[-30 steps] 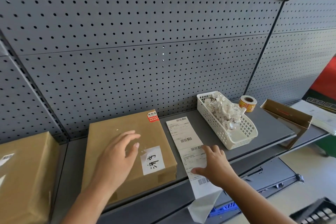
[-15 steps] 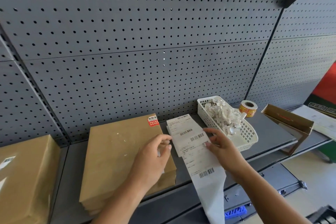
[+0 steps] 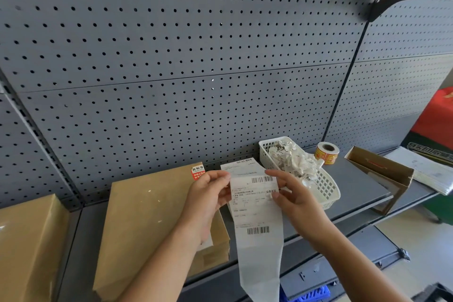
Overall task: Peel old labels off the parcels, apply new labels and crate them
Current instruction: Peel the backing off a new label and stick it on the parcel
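We see the barcoded label strip (image 3: 255, 206) pinched — left hand (image 3: 208, 198) at its nine o'clock edge, right hand (image 3: 294, 200) at three; the parcel (image 3: 147, 216) bears a red sticker (image 3: 197, 172), 此标签.

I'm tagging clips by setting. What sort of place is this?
Most likely a parcel packing or shipping station, perhaps a stockroom: a grey pegboard wall, a brown parcel on the shelf, a barcoded label strip, and a white basket of paper scraps.

Grey pegboard wall (image 3: 171, 56) behind grey metal shelf (image 3: 353, 186).
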`<state>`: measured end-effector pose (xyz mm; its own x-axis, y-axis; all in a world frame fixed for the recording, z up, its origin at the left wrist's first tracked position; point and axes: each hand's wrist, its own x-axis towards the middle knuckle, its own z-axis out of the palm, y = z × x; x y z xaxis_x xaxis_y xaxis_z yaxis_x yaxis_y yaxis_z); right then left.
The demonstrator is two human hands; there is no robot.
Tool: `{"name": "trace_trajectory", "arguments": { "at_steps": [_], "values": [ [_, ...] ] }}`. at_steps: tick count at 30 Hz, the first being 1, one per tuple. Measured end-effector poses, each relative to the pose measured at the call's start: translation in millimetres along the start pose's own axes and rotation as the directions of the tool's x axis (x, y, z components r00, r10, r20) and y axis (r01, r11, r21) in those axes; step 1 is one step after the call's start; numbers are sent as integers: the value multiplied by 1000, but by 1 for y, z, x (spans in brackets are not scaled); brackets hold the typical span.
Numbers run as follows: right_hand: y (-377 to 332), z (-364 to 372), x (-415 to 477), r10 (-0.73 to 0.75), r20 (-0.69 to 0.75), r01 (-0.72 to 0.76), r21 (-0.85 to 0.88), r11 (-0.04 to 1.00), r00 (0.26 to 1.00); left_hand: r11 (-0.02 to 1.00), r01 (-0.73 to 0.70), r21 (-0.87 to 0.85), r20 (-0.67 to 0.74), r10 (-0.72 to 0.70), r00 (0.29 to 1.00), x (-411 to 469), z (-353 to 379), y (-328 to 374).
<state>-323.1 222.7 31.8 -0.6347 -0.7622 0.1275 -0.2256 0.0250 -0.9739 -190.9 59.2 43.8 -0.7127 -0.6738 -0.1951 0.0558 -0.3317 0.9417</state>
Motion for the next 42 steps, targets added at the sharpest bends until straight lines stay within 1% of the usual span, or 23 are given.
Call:
{"name": "trace_trajectory", "arguments": {
  "at_steps": [2, 4, 5, 7, 8, 9, 11, 12, 13, 14, 15, 17, 19, 25, 27, 28, 30, 32, 34, 36, 42],
  "values": [
    [3, -1, 1, -2, 18, 4, -58, 998, 1000, 999, 20, -26, -11, -20, 1000, 2, 0, 0],
    [6, -2, 3, -3, 28, 6, -99, 995, 1000, 1000, 27, -15, -17, -27, 999, 3, -1, -1],
    [7, -3, 4, -16, 21, 19, -148, 989, 1000, 1000, 25, -7, -15, -25, 1000, 4, -1, -2],
    [6, -2, 5, -82, -5, 76, -321, 944, 997, 1000, 20, 8, -9, -20, 1000, 4, -1, -3],
    [5, -1, 6, -136, -14, 117, -428, 896, 991, 1000, 24, 12, -4, -24, 1000, 5, 0, -4],
    [4, 1, 6, -200, -18, 159, -544, 824, 980, 999, 30, 14, 0, -30, 1000, 5, 0, -4],
    [1, 6, 7, -302, -16, 189, -747, 638, 953, 999, 45, 16, 1, -45, 999, 5, 1, -5],
    [1, 8, 8, -344, -22, 183, -814, 551, 939, 999, 50, 19, -5, -50, 999, 6, 0, -5],
    [1, 11, 9, -376, -24, 176, -856, 487, 926, 998, 53, 21, -10, -53, 999, 6, 0, -6],
    [0, 13, 10, -398, -15, 182, -874, 452, 917, 998, 54, 22, -14, -54, 998, 6, -1, -6],
    [0, 15, 12, -413, 7, 207, -873, 442, 911, 998, 55, 21, -15, -55, 998, 7, -1, -6],
    [0, 19, 15, -422, 72, 279, -847, 453, 904, 998, 61, 20, -9, -61, 998, 7, -1, -7],
    [2, 24, 17, -414, 119, 321, -827, 462, 902, 997, 71, 10, 1, -71, 997, 8, 0, -6],
    [3, 34, 21, -507, 160, 408, -807, 427, 847, 997, 83, -2, -5, -83, 996, 9, -2, -5],
    [3, 36, 22, -515, 157, 412, -804, 428, 843, 996, 90, -4, -11, -90, 996, 10, -1, -5],
    [2, 36, 23, -510, 155, 412, -798, 440, 846, 996, 91, -3, -13, -91, 996, 10, -1, -4],
    [2, 37, 24, -485, 150, 412, -764, 496, 862, 997, 79, 21, -17, -79, 997, 11, -2, -4],
    [0, 39, 25, -435, 146, 396, -723, 566, 888, 996, 62, 62, -16, -61, 998, 12, -3, -4],
    [-2, 40, 27, -379, 154, 370, -706, 603, 912, 995, 51, 87, -18, -50, 999, 13, -3, -5],
    [-3, 40, 29, -340, 176, 358, -712, 604, 924, 994, 43, 101, -26, -41, 999, 14, -4, -6],
    [-9, 39, 31, -292, 207, 350, -702, 620, 934, 993, 35, 109, -24, -33, 999, 17, -6, -6]
  ]
}}
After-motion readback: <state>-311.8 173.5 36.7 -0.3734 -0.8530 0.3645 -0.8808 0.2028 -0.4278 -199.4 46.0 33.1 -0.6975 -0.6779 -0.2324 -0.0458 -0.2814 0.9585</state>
